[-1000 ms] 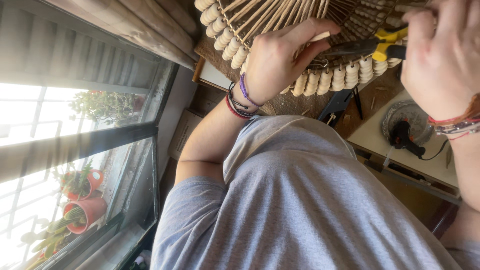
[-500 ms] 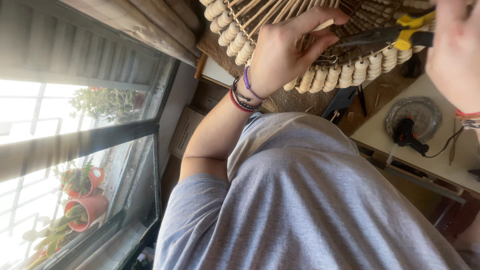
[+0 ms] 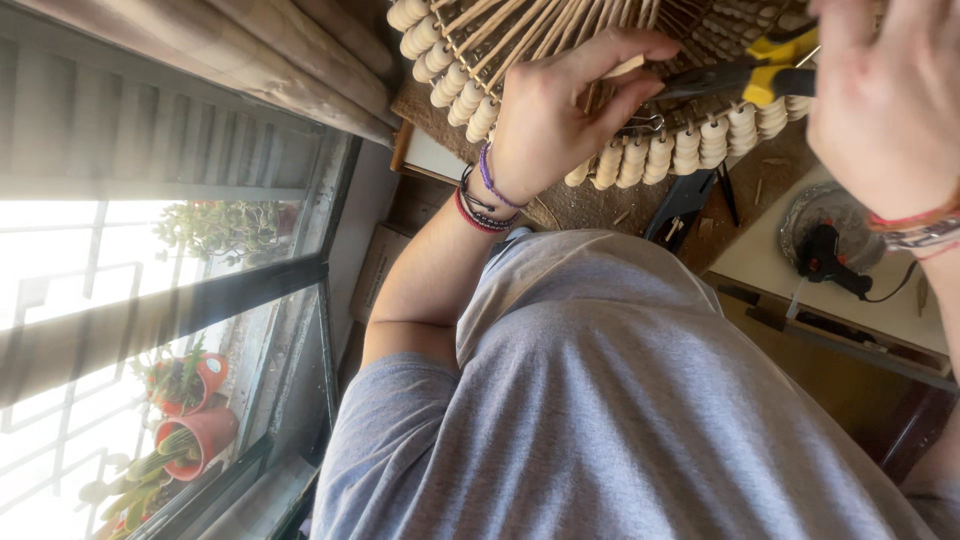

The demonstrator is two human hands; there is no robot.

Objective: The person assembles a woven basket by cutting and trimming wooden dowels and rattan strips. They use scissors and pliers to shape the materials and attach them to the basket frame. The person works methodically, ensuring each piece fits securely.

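A grey short-sleeved shirt (image 3: 620, 400); purple, black and red bracelets (image 3: 480, 195) circle one wrist.

The frame (image 3: 560, 60) is a woven piece of pale thin canes running side by side, its curved edge lined with a row of cream, spool-like beads; it lies tilted across the top of the view, partly cut off. The pliers (image 3: 745, 75), with yellow and black handles and dark jaws, lie across the canes, jaws pointing at the rim beads.
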